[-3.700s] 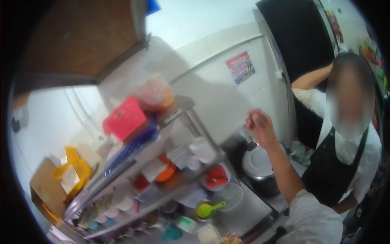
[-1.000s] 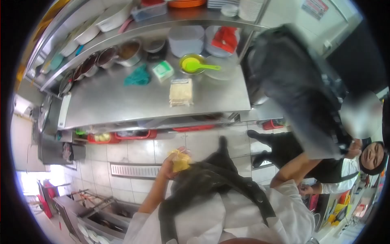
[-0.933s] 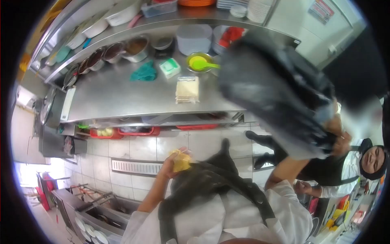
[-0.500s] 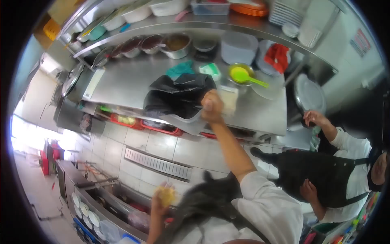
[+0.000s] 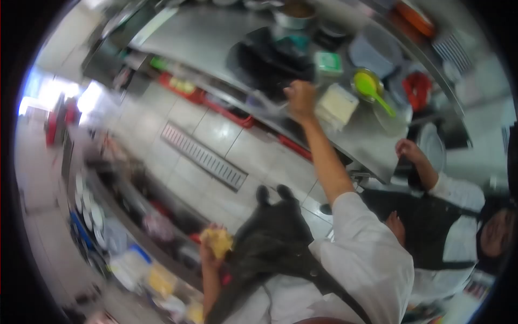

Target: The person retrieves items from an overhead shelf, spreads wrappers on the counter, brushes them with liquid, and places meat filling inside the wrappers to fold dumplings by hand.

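Note:
My right hand (image 5: 301,100) is stretched over the front edge of the steel table (image 5: 189,33), its fingers closed on the rim of a black plastic bag (image 5: 261,65) that rests on the tabletop. Low in view, my left hand (image 5: 211,254) holds a crumpled yellow cloth (image 5: 218,242). Right of the bag lie a pale stack of flat squares (image 5: 337,105) and a green and white box (image 5: 328,63). A bowl with a lime green ladle (image 5: 367,85) stands beyond them.
A co-worker in a dark apron (image 5: 415,227) stands at the right, one hand (image 5: 411,150) near the table corner. Red crates (image 5: 183,89) sit under the table. A floor drain (image 5: 204,156) crosses the tiles. A counter with white plates (image 5: 89,208) runs along the lower left.
Since the earlier frames, the black bag has swung from the right onto the table with my right hand. The view has turned and blurred. My left hand still holds the yellow cloth.

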### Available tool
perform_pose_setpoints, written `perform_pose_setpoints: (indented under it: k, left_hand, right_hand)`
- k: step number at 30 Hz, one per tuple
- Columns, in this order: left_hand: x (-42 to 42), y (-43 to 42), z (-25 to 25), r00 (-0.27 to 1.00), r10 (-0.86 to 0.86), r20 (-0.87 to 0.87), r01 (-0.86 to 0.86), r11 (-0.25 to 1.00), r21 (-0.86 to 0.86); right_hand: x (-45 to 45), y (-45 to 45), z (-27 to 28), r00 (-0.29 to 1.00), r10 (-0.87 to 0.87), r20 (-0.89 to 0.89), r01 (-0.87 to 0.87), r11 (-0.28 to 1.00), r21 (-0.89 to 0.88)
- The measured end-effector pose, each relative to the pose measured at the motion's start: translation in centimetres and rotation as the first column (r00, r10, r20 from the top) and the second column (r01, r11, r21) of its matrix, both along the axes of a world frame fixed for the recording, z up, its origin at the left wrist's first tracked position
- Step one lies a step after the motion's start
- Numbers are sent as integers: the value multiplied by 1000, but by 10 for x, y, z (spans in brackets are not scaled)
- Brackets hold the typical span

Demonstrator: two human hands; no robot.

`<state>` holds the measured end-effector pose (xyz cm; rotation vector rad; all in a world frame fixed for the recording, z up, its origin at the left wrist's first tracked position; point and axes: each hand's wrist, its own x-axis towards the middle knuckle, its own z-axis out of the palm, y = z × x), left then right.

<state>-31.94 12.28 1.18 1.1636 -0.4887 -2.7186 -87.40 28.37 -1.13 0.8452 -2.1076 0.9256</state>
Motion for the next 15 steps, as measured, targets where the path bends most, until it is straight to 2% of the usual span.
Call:
perform_pose_setpoints:
  k: [1, 3, 5, 6, 7, 8, 9, 10, 11, 13, 15]
  left_hand:
    - [0, 7, 9, 999, 43, 14, -43, 999, 7]
    - [11, 21, 2, 985, 138, -106, -130, 988, 77]
    - [10, 38, 18, 959, 257, -115, -249, 965, 78]
    - [14, 45, 25, 943, 315, -107, -305, 947, 98]
    - [21, 51, 29, 924, 369, -106, -356, 926, 124]
    - [25, 65, 30, 881, 461, -107, -450, 886, 112]
    - [34, 70, 27, 846, 504, -172, -487, 863, 131]
    - [45, 72, 23, 805, 540, -247, -519, 842, 149]
    - [55, 73, 21, 747, 608, -269, -592, 792, 147]
    - [78, 76, 16, 633, 664, -398, -646, 736, 200]
    - [95, 85, 15, 534, 725, -436, -746, 646, 160]
  right_hand:
    - [6, -5, 3, 997, -54, -55, 50, 996, -72]
    - [4, -9, -4, 998, 31, -58, -33, 999, -41]
    - [6, -17, -17, 992, 30, 119, -46, 990, 132]
    - [6, -19, -12, 988, 152, -38, -143, 973, 179]
    - [8, -22, -17, 984, 169, -60, -162, 980, 116]
    - [18, -23, -3, 996, 56, 64, -65, 988, 141]
    - [21, -28, -8, 997, 11, 76, -16, 998, 63]
    - [28, -35, -15, 998, 5, -68, -4, 1000, 23]
    - [43, -39, -15, 988, -70, -136, 85, 990, 108]
    - [99, -65, -19, 983, 73, -169, -42, 983, 179]
    - [144, -94, -56, 925, 360, -120, -331, 920, 209]
